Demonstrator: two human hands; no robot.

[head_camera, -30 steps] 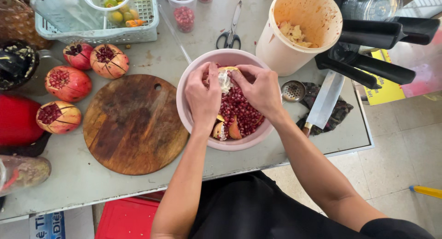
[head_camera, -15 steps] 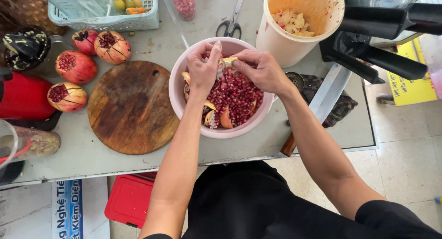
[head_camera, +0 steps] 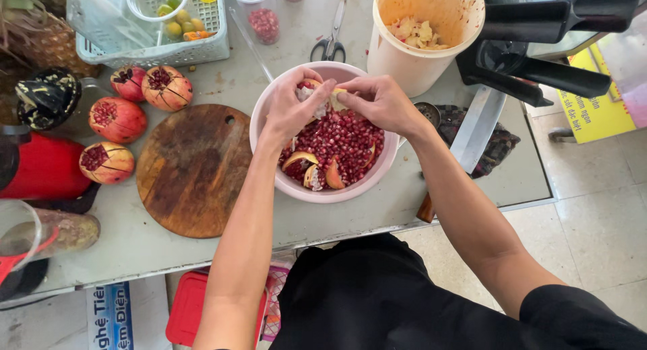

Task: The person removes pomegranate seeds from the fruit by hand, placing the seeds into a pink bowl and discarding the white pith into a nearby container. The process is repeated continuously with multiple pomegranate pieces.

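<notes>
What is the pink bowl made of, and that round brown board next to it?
The pink round bowl looks like smooth plastic: one even colour with a soft sheen on its thick rim. The round brown cutting board looks like wood: visible grain, dark worn stains, matte surface and a small hanging hole.

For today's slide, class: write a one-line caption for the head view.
Both hands, left hand and right hand, break a pomegranate piece over a pink bowl of seeds beside a round wooden board.

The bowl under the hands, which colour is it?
Pale pink bowl, seen in the head view.
</notes>
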